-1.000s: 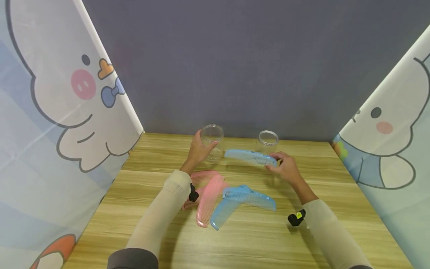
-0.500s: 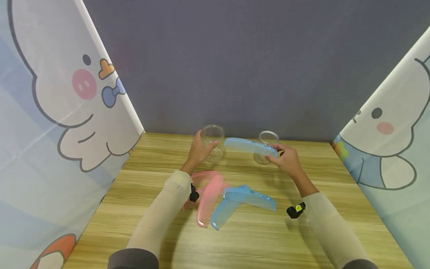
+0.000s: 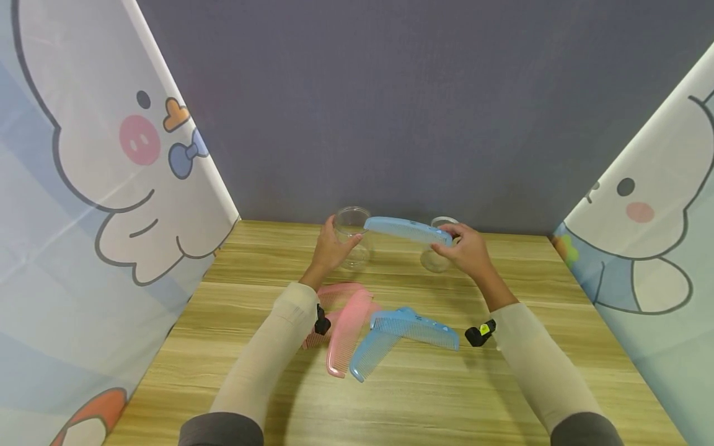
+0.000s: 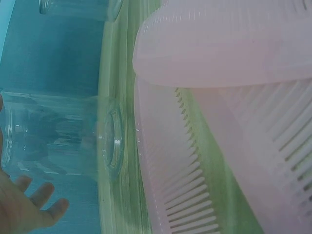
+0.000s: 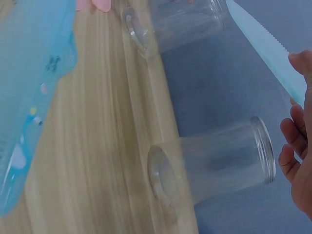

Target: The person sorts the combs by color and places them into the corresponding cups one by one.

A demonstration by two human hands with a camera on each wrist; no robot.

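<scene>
My left hand [image 3: 330, 248] holds the left clear jar [image 3: 357, 254] near its rim, thumb in front and fingers on the left side. This jar [image 4: 53, 136] stands upright on the table. My right hand [image 3: 467, 249] pinches one end of a blue comb [image 3: 398, 228], raised above the table. The comb's free end is at the left jar's rim; whether they touch I cannot tell. Behind the right hand stands a second clear jar [image 3: 435, 260], partly hidden. In the right wrist view, the held comb [image 5: 268, 48] slants from the fingers toward the left jar [image 5: 185, 24].
Several pink combs [image 3: 348, 331] lie overlapping on the wooden table [image 3: 424, 396], below the left hand. Beside them on the right, blue combs [image 3: 413, 328] lie crossed. A grey wall [image 3: 390, 111] rises behind the jars, and printed cloth panels [image 3: 83, 186] flank the table.
My right hand has lifted the blue comb upward and shifted it slightly left, bringing its free end to the left jar's rim. The left hand and the combs on the table have not moved.
</scene>
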